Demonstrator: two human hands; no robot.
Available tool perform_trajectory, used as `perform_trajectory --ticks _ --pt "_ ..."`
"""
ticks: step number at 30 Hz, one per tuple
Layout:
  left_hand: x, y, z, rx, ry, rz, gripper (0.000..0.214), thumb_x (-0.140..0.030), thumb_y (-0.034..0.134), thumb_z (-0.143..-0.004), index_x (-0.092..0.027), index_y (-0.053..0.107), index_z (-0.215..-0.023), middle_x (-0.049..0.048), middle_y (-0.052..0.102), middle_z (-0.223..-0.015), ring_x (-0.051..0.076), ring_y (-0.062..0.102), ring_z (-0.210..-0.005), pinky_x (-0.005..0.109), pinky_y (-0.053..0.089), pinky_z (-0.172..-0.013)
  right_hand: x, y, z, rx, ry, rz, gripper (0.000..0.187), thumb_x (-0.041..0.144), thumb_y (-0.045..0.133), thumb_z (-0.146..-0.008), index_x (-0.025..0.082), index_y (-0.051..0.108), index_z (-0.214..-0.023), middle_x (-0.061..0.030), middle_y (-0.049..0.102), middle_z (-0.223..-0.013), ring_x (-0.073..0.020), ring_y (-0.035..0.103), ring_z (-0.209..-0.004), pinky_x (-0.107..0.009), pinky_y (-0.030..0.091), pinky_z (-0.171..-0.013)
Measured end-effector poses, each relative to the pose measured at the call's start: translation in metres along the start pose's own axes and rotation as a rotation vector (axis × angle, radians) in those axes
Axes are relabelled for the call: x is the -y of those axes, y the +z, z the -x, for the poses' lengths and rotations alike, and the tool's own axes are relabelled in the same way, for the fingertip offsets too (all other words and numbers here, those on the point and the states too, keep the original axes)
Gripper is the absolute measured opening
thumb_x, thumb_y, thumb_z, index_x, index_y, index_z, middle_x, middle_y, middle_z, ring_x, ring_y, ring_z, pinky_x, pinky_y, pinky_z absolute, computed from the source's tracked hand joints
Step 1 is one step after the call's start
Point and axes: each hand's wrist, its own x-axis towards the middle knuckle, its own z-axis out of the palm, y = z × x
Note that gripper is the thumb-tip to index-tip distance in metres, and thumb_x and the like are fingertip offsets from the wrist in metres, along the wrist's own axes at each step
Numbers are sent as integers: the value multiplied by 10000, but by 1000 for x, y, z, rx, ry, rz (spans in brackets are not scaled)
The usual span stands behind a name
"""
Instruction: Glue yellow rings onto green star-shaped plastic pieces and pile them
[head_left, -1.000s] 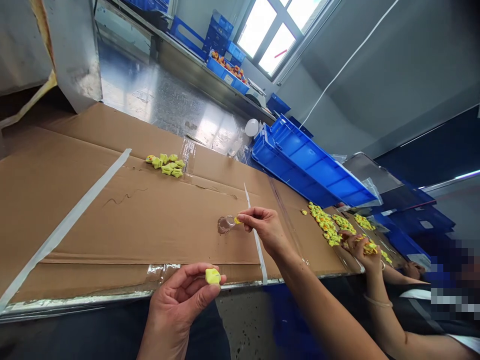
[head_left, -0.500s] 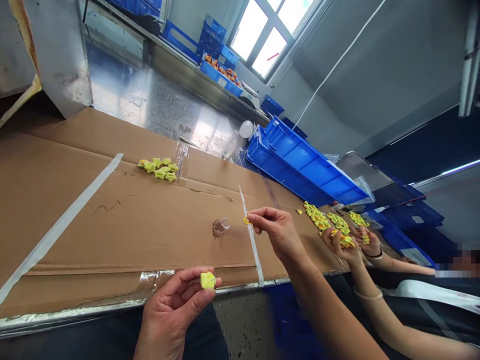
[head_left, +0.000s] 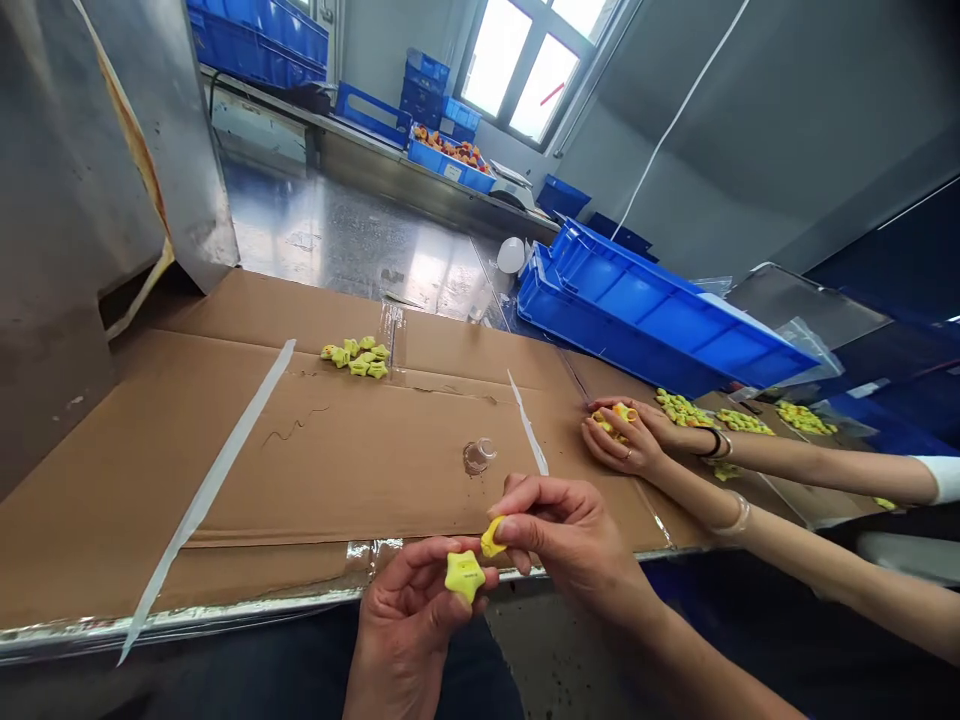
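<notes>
Between the thumb and fingers of my left hand [head_left: 409,620] is a yellow-green star-shaped piece [head_left: 464,576], with a small dark mark or slit on its face. My right hand [head_left: 574,540] pinches a smaller deep-yellow piece [head_left: 493,538], its exact kind unclear. The two pieces are close together, just over the table's front edge. Beyond them a small clear cup [head_left: 485,450] sits on the cardboard [head_left: 300,490], beside a dark wet-looking patch. A cluster of similar star pieces [head_left: 360,358] lies farther back on the left.
On the right, a co-worker's hands [head_left: 626,440] cup several yellow pieces over the cardboard. Blue crates [head_left: 660,310] stand behind them, near rows of yellow pieces [head_left: 682,408]. White tape strips [head_left: 217,480] cross the cardboard. A metal panel [head_left: 172,130] rises at the left.
My right hand has come down and back from the cup area, bringing the small yellow piece beside the star. The co-worker's hands have moved left over the cardboard with yellow pieces. The view has shifted.
</notes>
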Motion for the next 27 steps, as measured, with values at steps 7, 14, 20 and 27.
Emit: perform_trajectory --ticks 7,14,20,27 --pt "1 -2 0 45 2 -6 253 -185 864 -517 -209 761 -747 30 759 -711 161 697 -654 177 529 -581 -5 4 2 24 6 28 77 212 805 -699 159 755 -724 0 595 -600 -71 529 -468 -175 451 -467" --pt "1 -2 1 52 -6 -2 242 -178 857 -531 -202 756 -750 30 755 -710 162 695 -656 179 526 -581 -5 3 2 15 9 35 80 205 815 -692 158 755 -715 2 595 -617 -65 547 -472 -163 450 -468" --pt "1 -2 1 54 -2 0 236 -168 848 -545 -200 752 -758 20 751 -717 155 686 -660 182 531 -580 -6 4 2 41 -5 32 58 190 805 -703 162 759 -725 0 598 -617 -73 557 -480 -166 459 -471" --pt "4 -7 -1 77 20 -29 239 -200 844 -557 -181 755 -778 45 753 -725 159 681 -667 195 527 -611 -6 0 5 64 -127 217 39 178 790 -737 172 762 -764 9 581 -633 -76 543 -481 -175 432 -459"
